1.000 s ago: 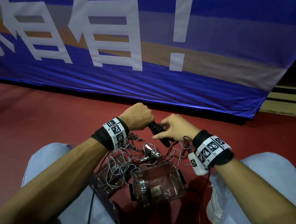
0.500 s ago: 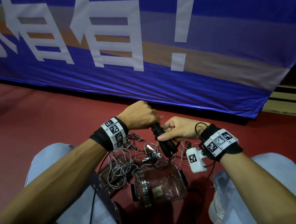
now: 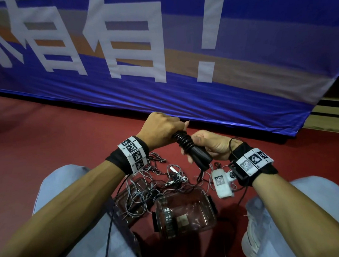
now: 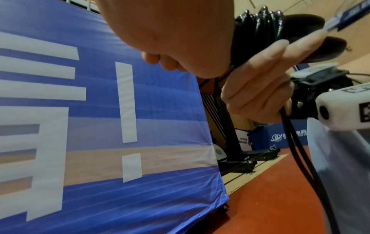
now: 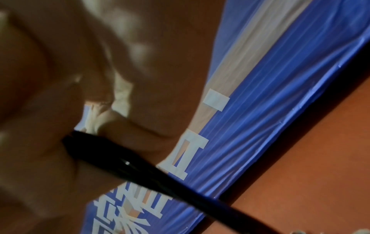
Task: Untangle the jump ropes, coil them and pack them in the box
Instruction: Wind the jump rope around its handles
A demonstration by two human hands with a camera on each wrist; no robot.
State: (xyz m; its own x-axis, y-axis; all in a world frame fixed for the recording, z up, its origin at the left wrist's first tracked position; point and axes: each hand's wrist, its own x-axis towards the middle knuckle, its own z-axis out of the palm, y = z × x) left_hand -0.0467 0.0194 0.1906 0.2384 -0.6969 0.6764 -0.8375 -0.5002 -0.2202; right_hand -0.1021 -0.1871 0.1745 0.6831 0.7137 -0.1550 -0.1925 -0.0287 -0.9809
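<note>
Left hand (image 3: 161, 128) clenched around the upper end of the black jump rope handles (image 3: 192, 150), black cord wound tightly about them. Right hand (image 3: 211, 144) gripping the same handles lower down, held above the red floor (image 3: 59, 136). Below, a tangle of thin grey ropes (image 3: 147, 188) spilling over a clear box (image 3: 187, 214) between the knees. Blue banner (image 3: 181, 51) behind.

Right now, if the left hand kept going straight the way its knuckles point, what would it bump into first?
Probably the big blue banner with white characters. The left hand grips the black rope-wound jump-rope handle and points away over bare red floor; depth is unclear.
</note>
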